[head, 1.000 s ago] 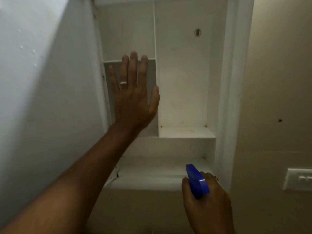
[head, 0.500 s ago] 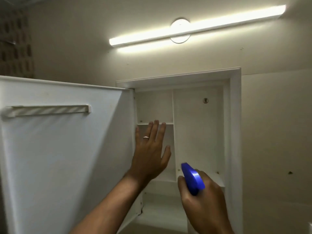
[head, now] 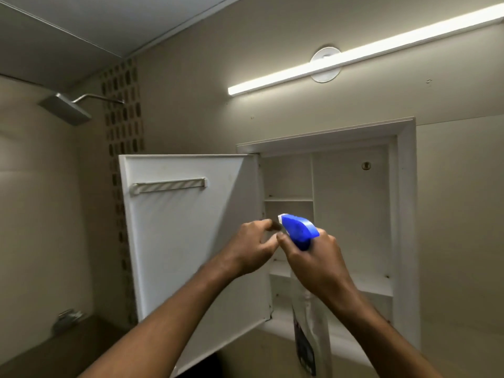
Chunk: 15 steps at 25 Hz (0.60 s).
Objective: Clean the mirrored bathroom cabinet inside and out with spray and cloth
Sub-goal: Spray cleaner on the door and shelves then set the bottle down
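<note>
The white wall cabinet [head: 406,214] stands open, its shelves [head: 289,199] bare. Its door [head: 191,241] is swung out to the left, showing the white inner face with a small rail [head: 169,185]. My right hand [head: 316,263] grips the neck of a spray bottle with a blue trigger head [head: 298,230], held in front of the cabinet's left compartments. The bottle's pale body [head: 313,336] hangs below the hand. My left hand [head: 252,248] has curled fingers that reach the white nozzle tip [head: 280,218] and pinch it. No cloth is in view.
A lit tube lamp [head: 354,54] runs along the wall above the cabinet. A square shower head [head: 65,109] juts out at upper left beside a patterned vent block [head: 122,105]. A dark ledge with a metal fitting [head: 68,315] sits at lower left.
My left hand came off the cabinet interior, curled, and moved to the sprayer's nozzle. My right hand raised the bottle. The view pulled back and tilted up.
</note>
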### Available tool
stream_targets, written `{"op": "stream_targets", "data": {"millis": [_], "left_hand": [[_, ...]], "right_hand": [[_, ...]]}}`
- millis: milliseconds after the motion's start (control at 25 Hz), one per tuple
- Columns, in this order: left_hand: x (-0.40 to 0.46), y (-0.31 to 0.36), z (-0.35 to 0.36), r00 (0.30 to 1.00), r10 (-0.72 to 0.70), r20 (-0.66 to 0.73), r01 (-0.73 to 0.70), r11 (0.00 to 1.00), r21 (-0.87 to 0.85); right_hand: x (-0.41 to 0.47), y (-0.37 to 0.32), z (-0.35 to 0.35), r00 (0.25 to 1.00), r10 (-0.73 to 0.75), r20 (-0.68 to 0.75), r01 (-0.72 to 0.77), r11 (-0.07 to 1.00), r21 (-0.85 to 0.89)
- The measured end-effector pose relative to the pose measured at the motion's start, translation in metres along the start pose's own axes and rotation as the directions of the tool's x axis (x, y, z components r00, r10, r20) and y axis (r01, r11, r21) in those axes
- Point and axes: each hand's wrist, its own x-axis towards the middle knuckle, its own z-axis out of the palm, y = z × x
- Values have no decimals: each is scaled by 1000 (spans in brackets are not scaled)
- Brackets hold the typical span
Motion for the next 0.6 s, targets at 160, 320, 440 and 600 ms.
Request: {"op": "stream_targets", "data": {"millis": [160,320,440,600], "left_hand": [[-57,20,-12,990,-133,42,140,922,-361],[-128,29,-12,960,-257,112,279,857,-433],[-178,23,-13,924,-363,121,382,864,-327],[-243,3,-26,847,-529,-49,487,810,-326]], "right_hand": [[-3,-16,5,995,-22,102,8,992,129],[-28,-42,29,987,-44,157,10,977,211],[-63,-65,55,972,-64,225,-2,959,284],[-115,-98,96,918,-122,377,-1,951,310]]}}
